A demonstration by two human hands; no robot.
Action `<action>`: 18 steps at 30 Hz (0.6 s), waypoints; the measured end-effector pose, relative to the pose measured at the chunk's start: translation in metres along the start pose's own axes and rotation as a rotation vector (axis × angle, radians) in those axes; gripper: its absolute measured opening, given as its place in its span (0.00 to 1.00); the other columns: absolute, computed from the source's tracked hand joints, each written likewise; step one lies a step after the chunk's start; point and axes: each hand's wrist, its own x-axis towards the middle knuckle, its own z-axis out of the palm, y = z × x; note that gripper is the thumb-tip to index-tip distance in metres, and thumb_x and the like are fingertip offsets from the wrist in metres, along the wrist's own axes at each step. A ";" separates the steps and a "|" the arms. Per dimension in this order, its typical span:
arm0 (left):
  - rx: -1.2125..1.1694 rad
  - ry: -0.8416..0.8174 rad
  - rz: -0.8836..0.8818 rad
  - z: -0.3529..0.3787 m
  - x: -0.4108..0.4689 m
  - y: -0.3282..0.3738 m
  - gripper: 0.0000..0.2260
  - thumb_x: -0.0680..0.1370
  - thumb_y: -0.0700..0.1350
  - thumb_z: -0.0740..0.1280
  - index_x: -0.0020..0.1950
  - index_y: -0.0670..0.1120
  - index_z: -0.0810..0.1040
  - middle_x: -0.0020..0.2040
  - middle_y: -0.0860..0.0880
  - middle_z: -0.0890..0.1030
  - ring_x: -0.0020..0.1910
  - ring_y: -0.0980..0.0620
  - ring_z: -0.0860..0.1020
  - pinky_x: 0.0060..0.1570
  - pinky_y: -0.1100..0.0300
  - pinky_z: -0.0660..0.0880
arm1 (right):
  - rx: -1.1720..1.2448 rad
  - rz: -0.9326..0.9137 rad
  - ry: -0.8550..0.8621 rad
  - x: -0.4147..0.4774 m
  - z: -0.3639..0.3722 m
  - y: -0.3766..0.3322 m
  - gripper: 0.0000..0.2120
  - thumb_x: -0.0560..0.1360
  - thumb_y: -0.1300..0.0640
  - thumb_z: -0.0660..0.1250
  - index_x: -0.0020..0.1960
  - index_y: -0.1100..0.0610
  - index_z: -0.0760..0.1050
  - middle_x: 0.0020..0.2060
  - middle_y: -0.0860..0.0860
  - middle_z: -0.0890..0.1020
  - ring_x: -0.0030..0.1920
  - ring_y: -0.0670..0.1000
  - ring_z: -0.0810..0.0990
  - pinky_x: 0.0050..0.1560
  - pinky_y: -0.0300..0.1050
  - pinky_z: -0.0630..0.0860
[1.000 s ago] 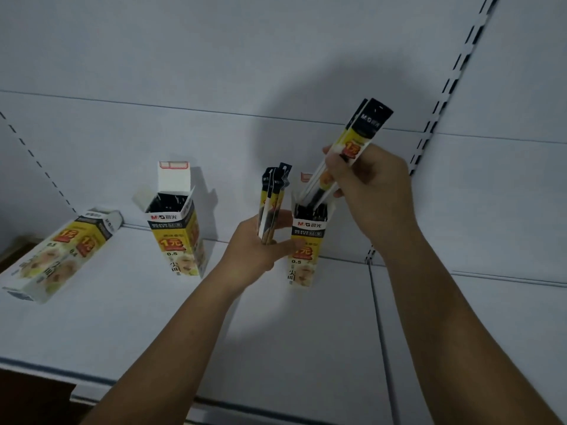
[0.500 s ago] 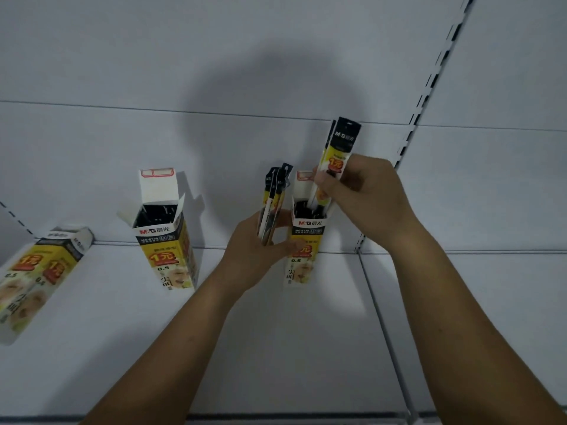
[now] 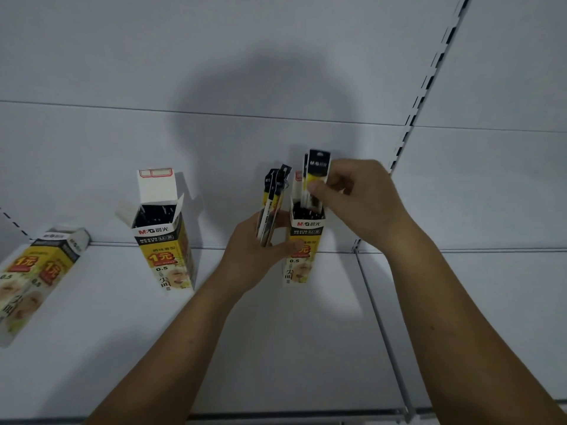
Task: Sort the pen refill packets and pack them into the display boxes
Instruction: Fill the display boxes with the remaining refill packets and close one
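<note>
My right hand pinches slim black-and-yellow refill packets near their tops, judged light, bendy; left hand grips spares.

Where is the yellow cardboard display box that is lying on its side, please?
In the head view the lying yellow display box is far left on the white shelf, left of the open upright display box.

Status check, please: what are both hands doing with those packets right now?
Right hand pinches packets, partly inside the rightmost box. Left hand grips a spare bundle, thumb on that box. Nothing blocking.
</note>
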 end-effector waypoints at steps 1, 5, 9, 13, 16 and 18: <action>0.004 -0.001 0.003 0.000 0.000 0.000 0.16 0.74 0.36 0.78 0.52 0.55 0.80 0.50 0.58 0.86 0.32 0.66 0.79 0.32 0.75 0.72 | -0.026 0.007 -0.035 0.000 0.002 0.002 0.11 0.78 0.53 0.74 0.39 0.57 0.81 0.32 0.48 0.82 0.35 0.45 0.79 0.36 0.29 0.68; 0.028 0.001 0.000 -0.001 0.000 0.000 0.17 0.74 0.38 0.79 0.52 0.57 0.80 0.48 0.62 0.86 0.33 0.66 0.80 0.33 0.75 0.72 | 0.027 -0.037 -0.033 0.005 -0.005 -0.005 0.03 0.77 0.52 0.75 0.48 0.51 0.84 0.40 0.47 0.84 0.40 0.45 0.80 0.39 0.27 0.69; 0.043 0.005 -0.003 -0.002 0.000 -0.001 0.17 0.74 0.39 0.79 0.53 0.58 0.80 0.50 0.61 0.86 0.33 0.66 0.79 0.33 0.75 0.72 | -0.015 -0.105 -0.021 0.010 -0.009 -0.011 0.04 0.78 0.56 0.73 0.51 0.50 0.85 0.38 0.39 0.82 0.37 0.42 0.76 0.40 0.27 0.69; 0.033 0.011 0.000 -0.001 -0.001 0.003 0.17 0.74 0.37 0.79 0.53 0.57 0.80 0.52 0.59 0.85 0.33 0.67 0.79 0.33 0.76 0.71 | -0.188 -0.074 -0.150 0.009 -0.002 0.000 0.04 0.78 0.57 0.73 0.51 0.54 0.86 0.32 0.36 0.78 0.36 0.32 0.75 0.38 0.25 0.66; 0.037 0.006 0.012 0.000 -0.001 0.003 0.18 0.74 0.37 0.79 0.53 0.57 0.79 0.52 0.59 0.85 0.33 0.67 0.79 0.32 0.76 0.71 | -0.205 -0.061 -0.191 0.008 -0.002 0.001 0.06 0.79 0.56 0.73 0.54 0.52 0.87 0.39 0.40 0.81 0.37 0.30 0.75 0.38 0.23 0.66; 0.020 0.006 0.009 0.000 -0.001 0.003 0.17 0.74 0.36 0.79 0.53 0.56 0.79 0.53 0.59 0.85 0.33 0.67 0.79 0.32 0.76 0.71 | -0.193 -0.066 -0.168 0.009 -0.007 -0.002 0.05 0.79 0.56 0.72 0.52 0.52 0.87 0.42 0.42 0.84 0.37 0.29 0.75 0.38 0.22 0.67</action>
